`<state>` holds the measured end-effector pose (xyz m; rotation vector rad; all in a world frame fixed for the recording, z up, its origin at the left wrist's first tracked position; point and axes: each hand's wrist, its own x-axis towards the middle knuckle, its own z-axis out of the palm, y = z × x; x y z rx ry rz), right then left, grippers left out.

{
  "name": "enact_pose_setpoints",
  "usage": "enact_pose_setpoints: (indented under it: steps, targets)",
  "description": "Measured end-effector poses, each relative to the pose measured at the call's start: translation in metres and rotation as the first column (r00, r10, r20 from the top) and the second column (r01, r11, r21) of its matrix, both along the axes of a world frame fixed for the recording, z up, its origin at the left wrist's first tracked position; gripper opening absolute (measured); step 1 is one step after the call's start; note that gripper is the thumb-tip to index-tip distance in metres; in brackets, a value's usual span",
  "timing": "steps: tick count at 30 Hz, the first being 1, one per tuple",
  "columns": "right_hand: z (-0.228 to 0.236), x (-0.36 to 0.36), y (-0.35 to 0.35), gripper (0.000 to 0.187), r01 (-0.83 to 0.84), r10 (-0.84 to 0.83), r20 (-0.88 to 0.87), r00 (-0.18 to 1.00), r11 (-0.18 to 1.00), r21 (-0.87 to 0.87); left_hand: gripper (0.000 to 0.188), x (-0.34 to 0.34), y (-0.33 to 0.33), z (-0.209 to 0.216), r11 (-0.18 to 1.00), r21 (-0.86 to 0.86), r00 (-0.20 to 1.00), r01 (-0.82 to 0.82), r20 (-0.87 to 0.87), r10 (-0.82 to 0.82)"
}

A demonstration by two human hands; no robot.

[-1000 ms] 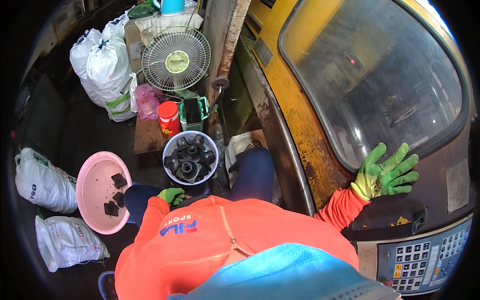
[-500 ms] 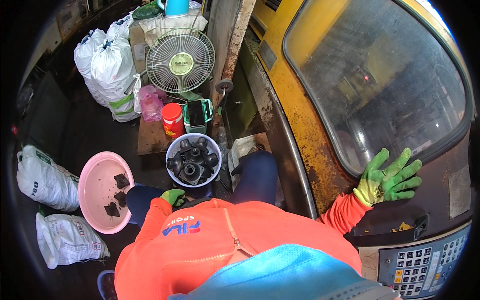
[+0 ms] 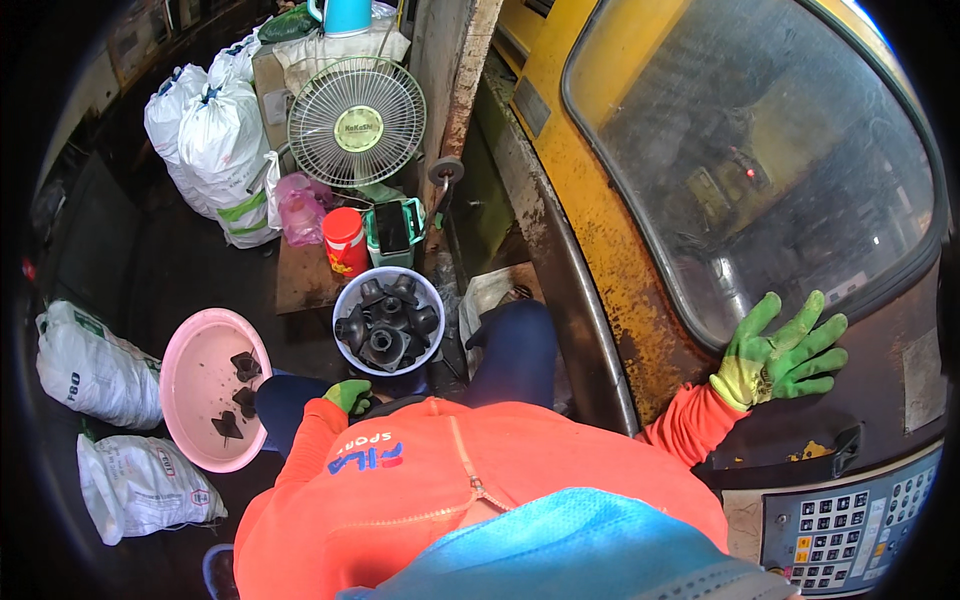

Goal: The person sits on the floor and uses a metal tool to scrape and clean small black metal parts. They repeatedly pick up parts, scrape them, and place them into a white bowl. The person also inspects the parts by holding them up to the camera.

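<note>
Right hand in green-yellow glove (image 3: 780,355): fingers spread, unmoved against dark-brown metal machine panel (image 3: 870,370), below black-edged glass window (image 3: 830,220). Changed: red light (image 3: 750,173) behind glass sits lower, farther right; cause unclear. Matte-black conical parts (image 3: 384,345) appear unaffected, heaped in round pale-lavender bowl (image 3: 439,305). Left hand in green glove (image 3: 348,396): curled near bowl's lower rim; cannot tell whether grip holds anything. Room: dark-clad knee (image 3: 512,350) limits space between bowl and machine; right hand well apart from bowl.

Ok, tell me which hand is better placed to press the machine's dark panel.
Probably the right hand: it is spread beside the window, apparently against the dark panel, while the left hand is down by the left thigh.
</note>
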<state>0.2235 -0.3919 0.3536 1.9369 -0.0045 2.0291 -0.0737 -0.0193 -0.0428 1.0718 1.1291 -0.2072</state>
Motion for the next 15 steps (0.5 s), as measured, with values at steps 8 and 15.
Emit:
enact_pose_setpoints:
  steps: [8,15]
  targets:
    - [0.0028,0.0000,-0.0003,0.047,-0.025,0.026,0.030,0.999,0.999,-0.033,0.026,-0.0010,0.0002,-0.0028,0.999,0.011,0.999,-0.033,0.023,0.033]
    - [0.0039,-0.0022,-0.0002,0.049,0.024,-0.023,0.025,0.999,0.999,-0.048,0.026,-0.0021,0.0026,-0.0053,1.000,-0.011,1.000,-0.009,0.028,0.010]
